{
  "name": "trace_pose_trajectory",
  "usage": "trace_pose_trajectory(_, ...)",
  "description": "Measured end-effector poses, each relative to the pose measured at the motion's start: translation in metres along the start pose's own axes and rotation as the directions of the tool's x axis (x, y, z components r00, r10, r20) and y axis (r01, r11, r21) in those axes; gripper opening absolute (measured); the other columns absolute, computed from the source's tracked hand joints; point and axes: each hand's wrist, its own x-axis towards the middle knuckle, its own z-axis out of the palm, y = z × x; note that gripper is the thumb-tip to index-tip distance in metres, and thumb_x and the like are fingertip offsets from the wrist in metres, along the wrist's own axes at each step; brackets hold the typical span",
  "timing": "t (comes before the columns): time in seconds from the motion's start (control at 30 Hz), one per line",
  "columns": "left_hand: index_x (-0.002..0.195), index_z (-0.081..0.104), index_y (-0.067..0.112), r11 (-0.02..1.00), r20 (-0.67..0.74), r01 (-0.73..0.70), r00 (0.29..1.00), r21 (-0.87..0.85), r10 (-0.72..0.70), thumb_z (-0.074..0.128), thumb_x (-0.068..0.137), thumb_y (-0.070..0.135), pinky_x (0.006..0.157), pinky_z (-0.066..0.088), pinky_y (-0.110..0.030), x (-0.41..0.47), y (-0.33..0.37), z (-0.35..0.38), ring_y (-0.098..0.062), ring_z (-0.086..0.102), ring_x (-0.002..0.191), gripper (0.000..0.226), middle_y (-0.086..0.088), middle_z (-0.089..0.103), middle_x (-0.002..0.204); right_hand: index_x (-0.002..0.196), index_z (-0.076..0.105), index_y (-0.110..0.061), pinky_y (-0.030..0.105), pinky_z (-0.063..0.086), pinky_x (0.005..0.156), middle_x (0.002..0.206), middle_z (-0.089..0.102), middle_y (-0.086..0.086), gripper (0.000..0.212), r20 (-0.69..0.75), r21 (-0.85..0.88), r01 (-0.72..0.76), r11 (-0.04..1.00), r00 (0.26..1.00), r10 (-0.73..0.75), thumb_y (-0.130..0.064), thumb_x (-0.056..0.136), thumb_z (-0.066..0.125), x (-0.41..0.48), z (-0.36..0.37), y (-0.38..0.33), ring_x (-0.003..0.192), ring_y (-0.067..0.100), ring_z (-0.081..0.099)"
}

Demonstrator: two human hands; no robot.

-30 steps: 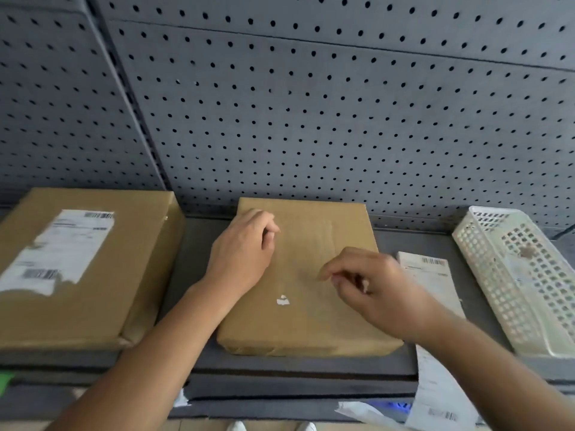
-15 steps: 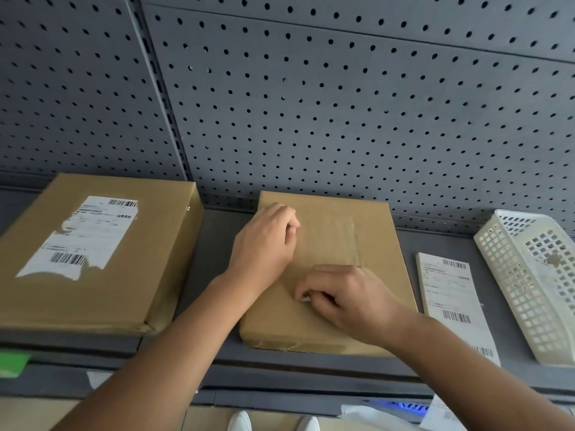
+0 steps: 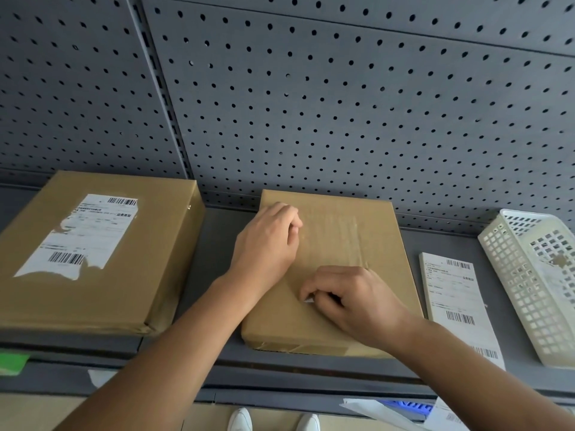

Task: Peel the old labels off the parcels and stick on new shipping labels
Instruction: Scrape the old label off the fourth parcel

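Your right hand (image 3: 351, 301) lies on the middle parcel (image 3: 357, 241). Its thumb and forefinger are pinched on a small white scrap (image 3: 308, 299) of label, toward the 6 o'clock part of the parcel's top. Your left hand (image 3: 267, 241) rests on the same top at about 10 o'clock, with the fingers loosely bent and gripping nothing. The middle parcel is a flat brown box on a grey shelf (image 3: 217, 244), and its far edge is close to a pegboard (image 3: 311, 104).

At 9 o'clock from it, set apart, lies a bigger parcel (image 3: 130, 290) with a torn white label (image 3: 84, 234) on top, barcodes showing. At 3 o'clock, just beside the middle parcel, lies a strip of printed labels (image 3: 451, 293) that reaches the shelf's near edge. Farther out at 3 o'clock sits a white basket (image 3: 529, 284).
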Motion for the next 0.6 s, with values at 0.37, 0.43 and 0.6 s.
trace_pose_trajectory(0.37, 0.096, 0.057, 0.021, 1.0, 0.004, 0.004, 1.0, -0.001, -0.004, 0.054, 0.096, 0.014, 0.07, 0.04, -0.026, -0.0001, 0.0005, -0.0004, -0.008, 0.052, 0.107, 0.008, 0.013, 0.061, 0.114, 0.093, 0.071, -0.027, 0.021, 0.049, 0.066, 0.089, 0.066, -0.017, 0.027, -0.015, 0.005, -0.012, 1.0, 1.0, 0.012, -0.009, 0.089, 0.052, 0.0002, -0.0007, 0.0002, 0.078, 0.0, 0.06)
trace_pose_trajectory(0.43, 0.098, 0.058, 0.021, 1.0, 0.006, 0.011, 1.0, 0.002, -0.011, 0.053, 0.096, 0.015, 0.07, 0.039, -0.025, -0.0001, 0.0011, -0.0005, -0.007, 0.052, 0.108, 0.008, 0.014, 0.061, 0.114, 0.09, 0.07, -0.026, 0.026, 0.051, 0.064, 0.086, 0.065, -0.016, 0.023, -0.011, -0.004, -0.005, 1.0, 1.0, 0.005, -0.011, 0.089, 0.052, -0.0002, 0.0002, 0.0007, 0.074, 0.001, 0.058)
trace_pose_trajectory(0.6, 0.1, 0.059, 0.021, 1.0, 0.011, 0.02, 1.0, 0.006, -0.021, 0.053, 0.097, 0.016, 0.071, 0.032, -0.021, 0.0, 0.0017, -0.0006, -0.004, 0.05, 0.11, 0.009, 0.015, 0.06, 0.117, 0.09, 0.07, -0.025, 0.025, 0.05, 0.066, 0.087, 0.064, -0.016, 0.024, -0.022, 0.015, -0.009, 1.0, 1.0, 0.009, -0.009, 0.088, 0.053, -0.0024, -0.0022, 0.0005, 0.077, 0.001, 0.058)
